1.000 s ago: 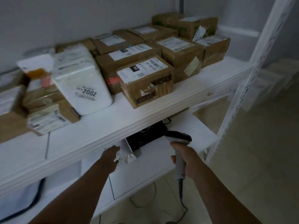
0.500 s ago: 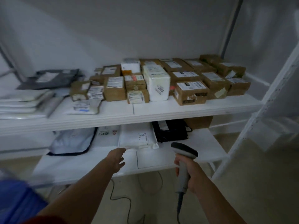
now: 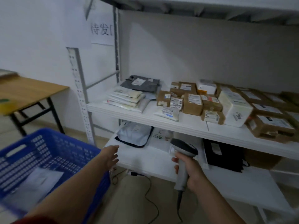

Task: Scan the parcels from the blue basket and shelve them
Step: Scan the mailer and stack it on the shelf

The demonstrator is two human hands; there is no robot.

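Fingers (image 3: 115,149) of left hand (image 3: 111,156) hang loose near the bare edge of lower shelf (image 3: 145,160). Right hand (image 3: 190,169) grips scanner (image 3: 183,150). Sign (image 3: 102,29) reads 待发.

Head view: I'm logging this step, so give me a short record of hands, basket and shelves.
left hand: open, empty, by the front edge of the lower shelf
right hand: grips scanner handle
blue basket: at left, one pale parcel inside, blurred
middle shelf: flat mailers left, cardboard boxes right
lower shelf: grey mailer, black parcel
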